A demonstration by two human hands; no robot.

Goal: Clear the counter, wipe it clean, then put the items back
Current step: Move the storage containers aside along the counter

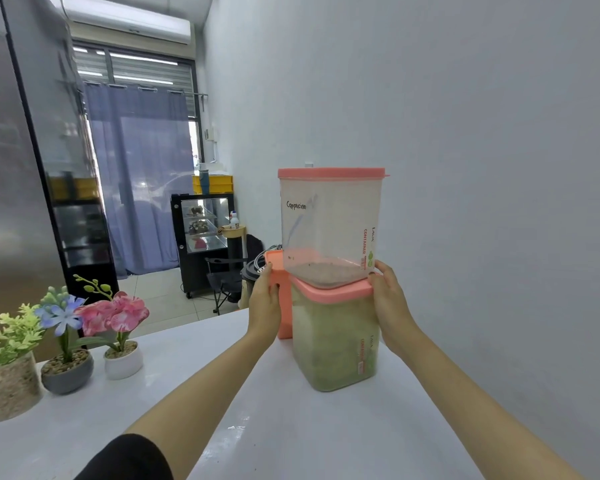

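Centre-right of frame: near-empty "Cappucino" tub (329, 230) stacked on the pink lid of the green-powder tub (333, 348), which looks seated on the white counter (274, 427), close to the wall. Left hand (265, 303) is wrapped on the pink container (284, 306) just behind-left of the stack; right hand (390, 303) pinches the green tub's lid edge, thumb in front.

Risks:
- top tub is held by nobody and sits askew on the lid, so any tilt or quick lift could slide it off
- lifting by the lid rim may pop the lid and spill powder
- a leftward sweep could clip the flower pots (66, 372) at lower left
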